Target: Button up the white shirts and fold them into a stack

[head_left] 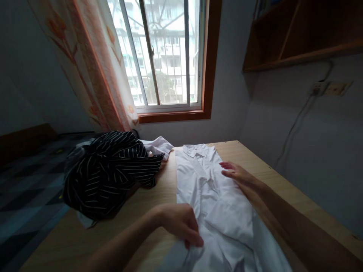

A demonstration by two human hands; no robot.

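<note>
A white collared shirt (210,196) lies lengthwise on the wooden table (153,189), collar toward the window. My left hand (181,224) pinches the shirt's fabric near its left edge, close to me. My right hand (236,173) lies flat with fingers spread on the shirt's right side, below the collar, and its forearm rests along the shirt.
A heap of black striped clothing (107,172) sits on the table's left part, with another white garment (157,145) behind it. A patterned bed (25,189) lies to the left. Window (164,53), curtain (93,68), wall shelf (300,34) and a socket with cable (320,88) surround.
</note>
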